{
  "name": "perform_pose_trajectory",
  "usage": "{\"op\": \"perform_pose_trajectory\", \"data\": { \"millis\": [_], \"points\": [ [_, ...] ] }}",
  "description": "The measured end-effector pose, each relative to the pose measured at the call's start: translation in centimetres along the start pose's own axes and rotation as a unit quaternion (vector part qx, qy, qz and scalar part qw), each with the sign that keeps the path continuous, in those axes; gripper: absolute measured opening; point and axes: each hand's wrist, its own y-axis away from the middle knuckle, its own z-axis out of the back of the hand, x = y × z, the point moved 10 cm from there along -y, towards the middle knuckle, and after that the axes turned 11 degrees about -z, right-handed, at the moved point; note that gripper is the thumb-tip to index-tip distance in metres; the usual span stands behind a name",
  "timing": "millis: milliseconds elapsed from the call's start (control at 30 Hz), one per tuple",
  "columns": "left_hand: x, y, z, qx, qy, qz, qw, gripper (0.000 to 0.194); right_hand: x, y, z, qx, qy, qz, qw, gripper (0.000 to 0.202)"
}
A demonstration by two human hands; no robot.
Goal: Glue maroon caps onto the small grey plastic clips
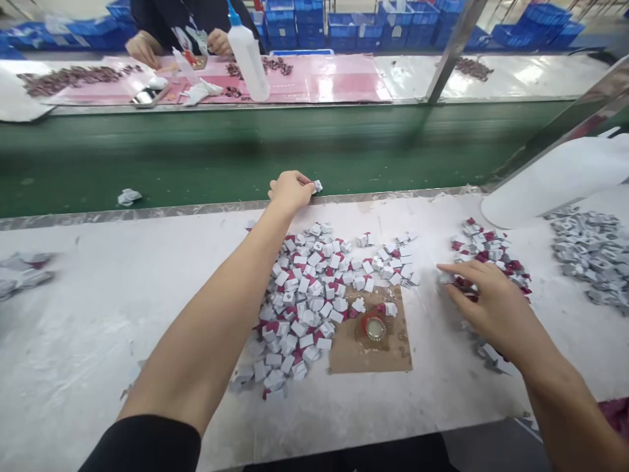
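No readable writing anywhere; pieces too small, bottle unlabelled as far as shows.

Landmark: brown card [344, 357] on the white bench [88, 328], with a small red-rimmed round dish [375, 328] on it, contents unclear, shiny inside.

Left hand [289, 191] is stretched far beyond the card, at the bench's far edge by the green belt [196, 154], fingers pinched on one small white piece [317, 186]. Right hand [484, 303] is to the right of the card, fingers loosely curled over a red-and-white pile [486, 252], fingertips touching pieces; cannot tell if it grips one.

Main pile [304, 301] of white and red folded pieces lies just left of and behind the card, a few spilling onto it. Grey pile [590, 252] far right of the card, well apart. One stray piece [128, 196] on the belt, far left of the card.

Across the belt from the card: pink mat [334, 78], white squeeze bottle [248, 56] with blue tip, another person's hands [142, 49] working there. Blue bins [304, 19] stacked behind, contents not visible.
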Motion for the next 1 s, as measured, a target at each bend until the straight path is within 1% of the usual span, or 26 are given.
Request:
{"op": "perform_pose_trajectory", "data": {
  "millis": [67,100,167,267,333,400,433,500,567,667,733,800,833,900,933,1000],
  "points": [
    [0.6,0.7,1.3,0.007,-0.02,0.006,1.0,0.025,-0.1,0.7,0.6,-0.001,-0.063,-0.025,0.998,0.039],
    [1.1,1.4,2.3,0.011,-0.026,0.008,1.0,0.03,-0.2,1.1,0.6,0.009,-0.093,-0.037,0.995,0.037],
    [2.3,3.8,5.0,0.011,-0.029,-0.003,1.0,0.038,-0.3,2.2,0.0,0.039,-0.145,-0.054,0.987,0.032],
    [4.8,9.2,9.5,-0.006,-0.04,-0.037,0.998,0.036,0.0,3.9,-1.4,0.071,-0.207,-0.061,0.974,0.038],
    [7.8,13.3,12.0,-0.024,-0.072,-0.01,0.997,0.039,0.3,4.8,-2.1,0.076,-0.231,-0.052,0.969,0.041],
    [10.7,16.9,13.5,-0.03,-0.102,0.031,0.994,0.045,0.2,5.4,-2.6,0.075,-0.227,-0.042,0.97,0.038],
    [11.7,18.4,13.9,-0.031,-0.112,0.046,0.992,0.049,0.0,5.6,-2.7,0.074,-0.216,-0.035,0.973,0.037],
    [12.8,20.7,14.5,-0.034,-0.128,0.061,0.989,0.054,-0.6,5.8,-2.9,0.074,-0.186,-0.021,0.979,0.036],
    [13.1,22.2,14.8,-0.04,-0.138,0.067,0.987,0.053,-1.4,5.8,-2.9,0.076,-0.15,-0.012,0.986,0.035],
    [13.2,23.5,14.7,-0.039,-0.127,0.075,0.988,0.045,-2.4,5.7,-2.6,0.061,-0.095,-0.021,0.993,0.034],
    [13.3,24.1,14.5,-0.041,-0.106,0.08,0.99,0.042,-2.1,5.9,-2.3,0.046,-0.072,-0.025,0.996,0.035],
    [13.3,24.7,14.1,-0.048,-0.08,0.085,0.992,0.042,-1.5,6.1,-1.8,0.026,-0.079,-0.038,0.996,0.031],
    [13.2,25.0,13.9,-0.054,-0.05,0.091,0.993,0.043,-1.3,6.2,-1.6,0.018,-0.098,-0.051,0.994,0.028],
    [13.1,25.8,13.4,-0.069,0.045,0.109,0.991,0.047,-1.2,6.4,-1.7,0.016,-0.151,-0.086,0.985,0.026],
    [13.0,26.1,13.0,-0.074,0.102,0.119,0.985,0.049,-1.2,6.4,-1.9,0.022,-0.174,-0.099,0.979,0.026],
    [12.4,26.7,12.1,-0.073,0.211,0.138,0.965,0.051,-1.1,6.5,-2.6,0.045,-0.192,-0.1,0.975,0.029]
  ]
}}
